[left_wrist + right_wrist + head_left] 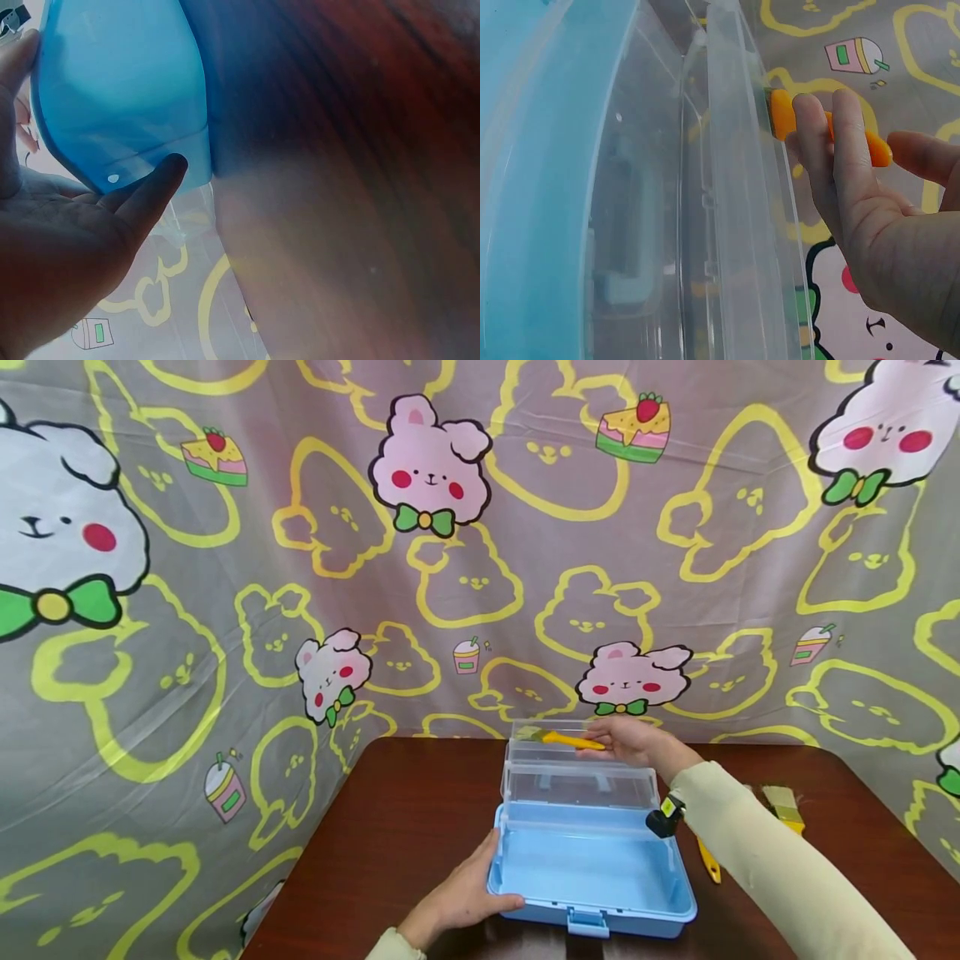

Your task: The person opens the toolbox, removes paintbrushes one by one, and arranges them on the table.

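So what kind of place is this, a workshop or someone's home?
Likely a home corner set up for recording: a cartoon bunny backdrop cloth hangs behind a dark wooden table with a blue plastic toolbox and yellow-handled paintbrushes.

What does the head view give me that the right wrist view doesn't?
Only the head view shows the left hand resting against the blue box, the dark table and a second brush lying by the right sleeve. Only the right wrist view shows the fingers curled over the orange handle, close up. Both show the right hand holding the yellow-handled brush at the clear lid.
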Demonstrator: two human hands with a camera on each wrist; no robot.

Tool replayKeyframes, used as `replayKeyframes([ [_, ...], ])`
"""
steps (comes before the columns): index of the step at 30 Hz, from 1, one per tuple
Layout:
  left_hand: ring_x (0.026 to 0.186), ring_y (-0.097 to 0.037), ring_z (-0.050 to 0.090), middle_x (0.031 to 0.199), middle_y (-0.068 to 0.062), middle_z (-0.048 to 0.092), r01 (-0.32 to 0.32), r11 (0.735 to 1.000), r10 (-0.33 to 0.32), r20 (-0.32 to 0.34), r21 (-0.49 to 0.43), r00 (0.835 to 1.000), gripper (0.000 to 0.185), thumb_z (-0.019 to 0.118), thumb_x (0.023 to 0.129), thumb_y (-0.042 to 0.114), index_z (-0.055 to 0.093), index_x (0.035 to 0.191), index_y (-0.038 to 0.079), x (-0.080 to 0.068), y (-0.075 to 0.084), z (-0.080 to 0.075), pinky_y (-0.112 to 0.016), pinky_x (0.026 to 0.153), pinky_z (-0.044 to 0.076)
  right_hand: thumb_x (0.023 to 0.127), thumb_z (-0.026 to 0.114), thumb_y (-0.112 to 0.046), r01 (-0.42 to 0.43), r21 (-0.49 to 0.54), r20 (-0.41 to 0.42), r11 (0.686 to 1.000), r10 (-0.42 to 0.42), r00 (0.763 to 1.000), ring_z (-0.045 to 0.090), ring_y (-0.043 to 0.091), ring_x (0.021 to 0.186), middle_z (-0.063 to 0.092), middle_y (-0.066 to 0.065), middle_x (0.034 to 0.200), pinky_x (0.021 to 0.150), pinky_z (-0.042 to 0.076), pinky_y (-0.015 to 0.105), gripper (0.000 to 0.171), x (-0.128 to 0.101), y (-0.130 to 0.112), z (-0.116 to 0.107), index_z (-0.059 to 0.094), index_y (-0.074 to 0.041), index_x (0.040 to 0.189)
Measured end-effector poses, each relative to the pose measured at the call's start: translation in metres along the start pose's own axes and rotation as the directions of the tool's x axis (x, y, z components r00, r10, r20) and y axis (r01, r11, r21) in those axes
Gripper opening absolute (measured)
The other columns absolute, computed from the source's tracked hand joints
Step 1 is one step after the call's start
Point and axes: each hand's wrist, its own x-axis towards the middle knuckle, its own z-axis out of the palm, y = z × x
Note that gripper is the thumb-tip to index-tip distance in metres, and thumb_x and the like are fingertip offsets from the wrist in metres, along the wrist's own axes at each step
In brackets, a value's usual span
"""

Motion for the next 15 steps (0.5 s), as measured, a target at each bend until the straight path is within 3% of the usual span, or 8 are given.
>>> replayKeyframes([
  [6,0.132,-0.029,0.033,0.156,-0.012,0.014,-0.008,1.000,0.008,-0.002,-0.006,1.000,0.108,0.073,0.078,0.051,0.007,0.153,0.011,0.000,0.000,0.000,-0.053,0.101,0.033,0.098,0.050,-0.008,-0.028,0.001,-0.043,1.000,0.028,0.999,0.063,0.035,0.100,0.050,0.028,0.120,0.084,0.049,0.034,0.024,0.005,0.002,0.009,0.051,0.009,0.115],
  [10,0.132,-0.029,0.033,0.156,-0.012,0.014,-0.017,1.000,0.017,-0.005,0.001,1.000,0.108,0.072,0.078,0.051,0.007,0.153,0.011,0.000,-0.001,0.000,-0.053,0.101,0.033,0.098,0.051,-0.006,-0.049,-0.027,-0.025,0.998,0.048,0.999,0.063,0.034,0.102,0.051,0.027,0.119,0.083,0.050,0.031,0.028,0.007,0.003,0.013,0.049,0.011,0.119],
  [15,0.132,-0.029,0.033,0.156,-0.012,0.014,-0.003,1.000,0.003,-0.002,-0.007,1.000,0.108,0.072,0.077,0.052,0.006,0.153,0.012,0.001,-0.002,0.001,-0.053,0.101,0.033,0.097,0.052,-0.005,-0.050,-0.100,-0.004,0.994,0.050,0.999,0.067,0.028,0.091,0.060,0.024,0.107,0.082,0.050,0.029,0.031,0.011,0.006,0.016,0.048,0.013,0.122],
])
